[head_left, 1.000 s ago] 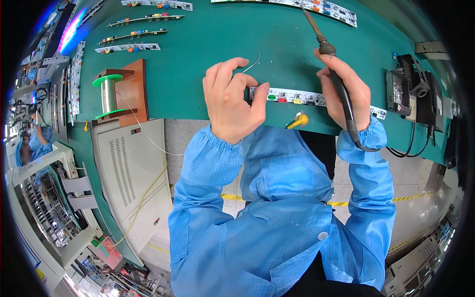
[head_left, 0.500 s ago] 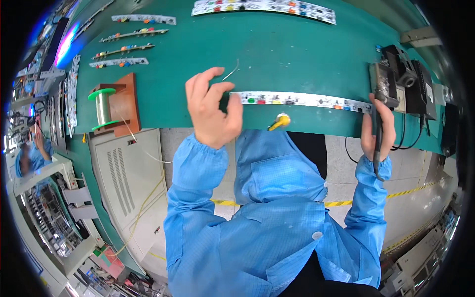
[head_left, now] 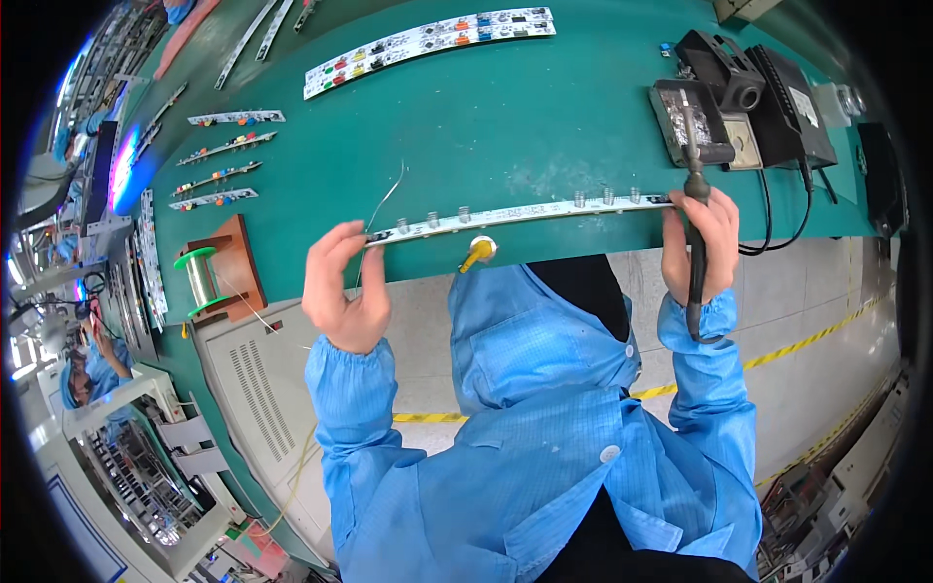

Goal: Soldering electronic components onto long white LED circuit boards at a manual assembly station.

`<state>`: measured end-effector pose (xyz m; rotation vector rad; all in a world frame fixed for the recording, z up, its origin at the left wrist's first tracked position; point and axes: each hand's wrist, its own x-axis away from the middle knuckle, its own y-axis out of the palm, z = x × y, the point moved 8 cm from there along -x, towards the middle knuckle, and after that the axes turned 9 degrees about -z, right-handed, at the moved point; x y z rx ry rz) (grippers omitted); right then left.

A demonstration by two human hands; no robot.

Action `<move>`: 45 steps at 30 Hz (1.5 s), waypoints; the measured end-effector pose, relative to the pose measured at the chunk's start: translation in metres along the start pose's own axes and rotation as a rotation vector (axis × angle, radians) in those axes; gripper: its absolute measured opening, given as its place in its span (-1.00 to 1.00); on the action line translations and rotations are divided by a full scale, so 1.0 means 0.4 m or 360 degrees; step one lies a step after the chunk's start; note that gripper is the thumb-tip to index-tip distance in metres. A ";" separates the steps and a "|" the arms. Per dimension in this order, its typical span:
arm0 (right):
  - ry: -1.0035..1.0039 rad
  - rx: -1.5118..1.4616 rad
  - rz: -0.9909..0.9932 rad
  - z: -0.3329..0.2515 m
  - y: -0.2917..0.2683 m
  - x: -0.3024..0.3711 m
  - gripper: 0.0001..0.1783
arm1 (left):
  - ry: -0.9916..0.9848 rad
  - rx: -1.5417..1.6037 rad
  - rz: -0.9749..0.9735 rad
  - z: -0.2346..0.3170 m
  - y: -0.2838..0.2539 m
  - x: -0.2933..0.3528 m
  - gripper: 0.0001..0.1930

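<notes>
A long, narrow white circuit board [head_left: 515, 211] is held up near the bench's front edge, its long side running left to right. Small silvery coil-like parts stand along its upper edge. My left hand [head_left: 347, 291] pinches the left end between thumb and fingers. A thin solder wire [head_left: 393, 190] sticks up beside those fingers, its lower part hanging by the thumb. With thumb and fingers closed, my right hand [head_left: 717, 238] grips the board's right end. That same hand also holds a soldering iron [head_left: 697, 257], metal tip pointing away from me over a dark tray.
The green bench [head_left: 525, 117] carries a soldering station [head_left: 792, 107] and the dark metal tray [head_left: 671, 121] at right. A solder spool [head_left: 201, 280] on a brown stand is at left. More strip boards [head_left: 428, 44] lie farther back. A yellow-and-white plug [head_left: 479, 253] sits at the front edge.
The board has been lifted and turned so its silvery parts face up. My left hand has closed on its left end; my right grips the other end, still with the iron. The view has shifted.
</notes>
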<state>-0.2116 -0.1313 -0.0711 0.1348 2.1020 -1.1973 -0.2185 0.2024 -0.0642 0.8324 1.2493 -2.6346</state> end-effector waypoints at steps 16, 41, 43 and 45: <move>0.0112 -0.0577 0.0233 0.014 -0.006 0.042 -0.40 | -0.0668 0.1460 -0.0083 -0.096 0.011 0.017 -0.77; 0.0457 -0.1205 0.0189 0.043 0.061 0.055 -0.36 | -0.0598 0.1572 -0.0093 -0.147 -0.030 0.019 -0.78; 0.0451 -0.1296 0.0150 0.030 0.058 0.041 -0.37 | -0.0632 0.1725 -0.0085 -0.176 -0.029 0.029 -0.78; 0.0503 -0.1306 0.0125 0.036 0.051 0.053 -0.39 | -0.0579 0.1724 -0.0157 -0.197 -0.015 0.026 -0.80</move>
